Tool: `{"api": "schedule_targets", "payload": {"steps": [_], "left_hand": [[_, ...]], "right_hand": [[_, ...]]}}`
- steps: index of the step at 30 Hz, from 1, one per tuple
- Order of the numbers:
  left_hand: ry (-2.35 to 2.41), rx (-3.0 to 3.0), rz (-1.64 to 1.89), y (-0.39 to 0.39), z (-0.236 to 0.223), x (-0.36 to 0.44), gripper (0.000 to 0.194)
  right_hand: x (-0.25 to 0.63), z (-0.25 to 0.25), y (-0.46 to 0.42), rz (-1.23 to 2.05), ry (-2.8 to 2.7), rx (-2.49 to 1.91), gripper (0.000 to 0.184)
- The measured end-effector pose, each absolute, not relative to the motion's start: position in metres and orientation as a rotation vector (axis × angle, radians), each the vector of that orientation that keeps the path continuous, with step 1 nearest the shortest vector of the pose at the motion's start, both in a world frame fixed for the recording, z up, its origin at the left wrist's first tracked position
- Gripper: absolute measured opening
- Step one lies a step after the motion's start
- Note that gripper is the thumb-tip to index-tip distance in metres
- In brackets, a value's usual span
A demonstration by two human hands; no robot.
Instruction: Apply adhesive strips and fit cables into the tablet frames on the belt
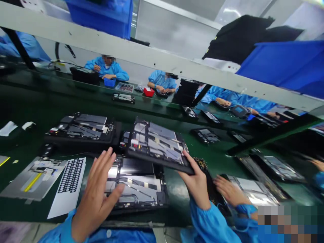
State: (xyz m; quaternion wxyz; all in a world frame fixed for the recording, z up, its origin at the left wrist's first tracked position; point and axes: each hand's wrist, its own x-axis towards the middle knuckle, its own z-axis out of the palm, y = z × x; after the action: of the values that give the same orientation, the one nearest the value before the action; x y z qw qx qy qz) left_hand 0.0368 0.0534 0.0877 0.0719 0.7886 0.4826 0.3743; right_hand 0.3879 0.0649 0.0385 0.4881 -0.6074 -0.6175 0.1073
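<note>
My right hand (196, 180) grips the near right corner of an opened tablet (162, 143), thumb on top and fingers beneath. Its bare batteries and ribbon cables face up, and it is tilted. A second opened tablet (136, 187) lies on the bench beneath it, partly covered. Over that one's left side is my left hand (97, 192), fingers stretched out and holding nothing; whether it touches the tablet I cannot tell. Further back on the left, another opened tablet (83, 126) rests on a black stack.
At left lie a white sheet of black stickers (68, 185) and a silver panel (37, 179) with a yellow strip. A co-worker's hand (231, 190) is close on my right, near more tablets (255, 189). Behind runs a conveyor (101, 96) below a shelf beam (157, 60) with blue bins (101, 17).
</note>
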Motion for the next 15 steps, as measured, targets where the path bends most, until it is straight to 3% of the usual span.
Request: {"api": "schedule_targets", "payload": {"steps": [6, 11, 13, 15], "left_hand": [[1.756, 2.08, 1.252, 0.034, 0.046, -0.024, 0.05], [1.988, 1.948, 1.189, 0.009, -0.005, -0.085, 0.039], [1.968, 2.043, 1.108, 0.009, -0.022, -0.109, 0.037], [1.875, 2.163, 0.972, 0.015, -0.035, -0.128, 0.042]], "right_hand": [[0.375, 0.009, 0.169, 0.313, -1.667, -1.524, 0.078], [0.368, 0.019, 0.15, 0.4, -1.799, -1.615, 0.091], [0.355, 0.043, 0.109, 0.28, -1.787, -1.607, 0.08], [0.329, 0.064, 0.06, 0.317, -1.728, -1.519, 0.047]]}}
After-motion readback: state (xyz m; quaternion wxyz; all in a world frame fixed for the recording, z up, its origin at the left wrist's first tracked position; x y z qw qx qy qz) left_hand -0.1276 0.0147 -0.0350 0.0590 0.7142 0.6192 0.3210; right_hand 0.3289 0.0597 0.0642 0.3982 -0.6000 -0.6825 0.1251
